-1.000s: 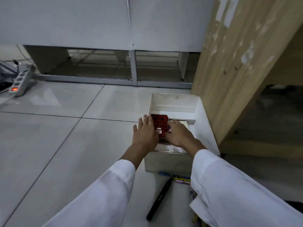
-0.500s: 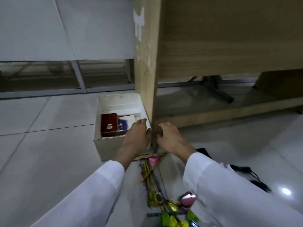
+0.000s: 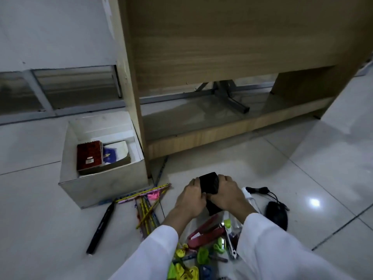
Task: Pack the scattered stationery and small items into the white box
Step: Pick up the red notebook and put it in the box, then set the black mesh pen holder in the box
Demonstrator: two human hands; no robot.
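The white box (image 3: 94,186) stands open on the floor tiles at the left, against a wooden desk leg. Inside lie a red notebook (image 3: 89,156) and a pale book with a blue patch (image 3: 116,153). Right of the box, my left hand (image 3: 190,197) and my right hand (image 3: 228,194) both grip a black boxy object (image 3: 210,182), one on each side, just above the floor. Pencils (image 3: 146,207), a black marker (image 3: 102,225), a red stapler (image 3: 205,233) and yellow-green clips (image 3: 202,256) lie scattered near my sleeves.
A wooden desk (image 3: 222,47) with a low crossbar rises directly behind the box and hands. A black computer mouse (image 3: 276,215) with its cable lies on the tiles at the right. A grey metal frame (image 3: 228,93) sits under the desk.
My hands left the white box, where the red notebook now rests, and moved right and toward me. They now hold a black object. The view swung right and down.
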